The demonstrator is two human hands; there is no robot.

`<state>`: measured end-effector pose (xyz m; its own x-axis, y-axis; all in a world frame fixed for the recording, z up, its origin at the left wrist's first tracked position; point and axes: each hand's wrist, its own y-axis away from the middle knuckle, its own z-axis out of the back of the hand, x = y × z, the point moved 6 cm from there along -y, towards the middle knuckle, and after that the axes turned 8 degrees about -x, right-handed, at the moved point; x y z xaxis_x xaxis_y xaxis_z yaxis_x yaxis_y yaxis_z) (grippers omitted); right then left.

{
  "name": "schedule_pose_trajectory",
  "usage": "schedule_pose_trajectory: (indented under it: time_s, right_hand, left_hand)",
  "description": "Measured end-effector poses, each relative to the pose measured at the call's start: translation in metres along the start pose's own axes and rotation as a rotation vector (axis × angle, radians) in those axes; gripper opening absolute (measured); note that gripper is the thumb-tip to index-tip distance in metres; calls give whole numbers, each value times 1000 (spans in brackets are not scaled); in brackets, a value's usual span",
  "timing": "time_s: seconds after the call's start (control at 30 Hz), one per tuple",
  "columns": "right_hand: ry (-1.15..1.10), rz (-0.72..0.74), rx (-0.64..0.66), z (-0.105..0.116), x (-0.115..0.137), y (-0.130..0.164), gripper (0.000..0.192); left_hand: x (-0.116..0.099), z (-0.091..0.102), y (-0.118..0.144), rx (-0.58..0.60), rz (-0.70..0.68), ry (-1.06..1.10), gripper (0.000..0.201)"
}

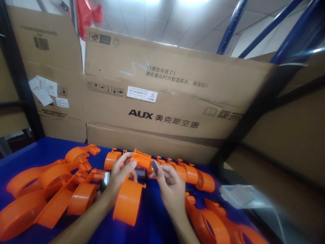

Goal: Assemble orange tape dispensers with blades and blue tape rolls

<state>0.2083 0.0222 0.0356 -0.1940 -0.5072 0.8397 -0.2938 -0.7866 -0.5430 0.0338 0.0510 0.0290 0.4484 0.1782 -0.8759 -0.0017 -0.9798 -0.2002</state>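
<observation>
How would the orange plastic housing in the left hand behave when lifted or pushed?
The orange housing looks like a hollow moulded shell, so probably stiff and light. Its rounded barrel may rock or roll on the blue table. The left hand holds it easily.

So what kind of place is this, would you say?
Probably a factory or warehouse assembly bench: many identical orange plastic housings lie on a blue table, big cardboard cartons wall it in, and blue steel racking rises behind.

I see bright ceiling lights (152, 1) glaring overhead, evenly lit cardboard (162, 91), soft shadows on the blue table (152, 217), and motion blur with edge stretching at right.
</observation>
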Motion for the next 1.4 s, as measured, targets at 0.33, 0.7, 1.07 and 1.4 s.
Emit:
schedule_pose_trajectory:
  time_s: [0.33, 0.7, 1.07, 1.4]
  right_hand:
    - [-159, -112, -182, 16, -12, -12, 30]
    - [-70, -106, -106, 15, -9, -12, 27]
    - [-145, -160, -174, 21, -25, -18, 33]
    - [-54, -46, -175, 27, -12, -16, 24]
  left_hand:
    - [18, -6, 4, -91, 111, -72, 45]
    - [15, -10, 6, -44, 142, -96, 45]
    - [28, 0, -2, -60, 118, -93, 44]
    - [24, 3, -4, -98, 87, -104, 42]
